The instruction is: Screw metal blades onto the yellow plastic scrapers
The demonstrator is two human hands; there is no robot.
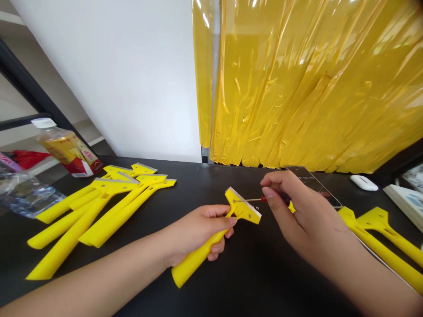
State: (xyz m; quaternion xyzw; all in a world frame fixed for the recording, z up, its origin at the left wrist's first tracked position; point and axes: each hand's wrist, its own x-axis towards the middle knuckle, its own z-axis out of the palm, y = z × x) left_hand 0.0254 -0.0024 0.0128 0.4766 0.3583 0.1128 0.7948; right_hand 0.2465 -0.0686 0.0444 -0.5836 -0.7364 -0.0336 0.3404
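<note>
The left hand point(211, 229) is closed round the neck of a yellow scraper point(194, 262), thumb across the top and fingers curled beneath, with the handle slanting back toward the person. The right hand point(297, 215) pinches the dark red grip of a screwdriver point(247, 200) between thumb and forefinger; how the other fingers sit on it cannot be told. The scraper is in front of the person, its head pointing away, a metal blade point(240, 195) along the far edge.

The driver's tip is at the screw point(234, 201) on the head's left side, while a second screw point(250, 216) shows on the right. The shaft comes in from the right and looks nearly flat to the head, so a good turn probably calls for standing it squarer to the screw, pressing lightly and twisting from the fingertips. The left grip does well to hold the neck firmly against that twist, its fingertips kept behind the blade's edge. Small metal pieces point(257, 208) just beyond the head could be knocked away by a careless sweep.

Farther out on the black table point(264, 277), a group of scrapers point(109, 189) with blades lies to the left, and more yellow scrapers point(375, 220) lie right of the right forearm.
</note>
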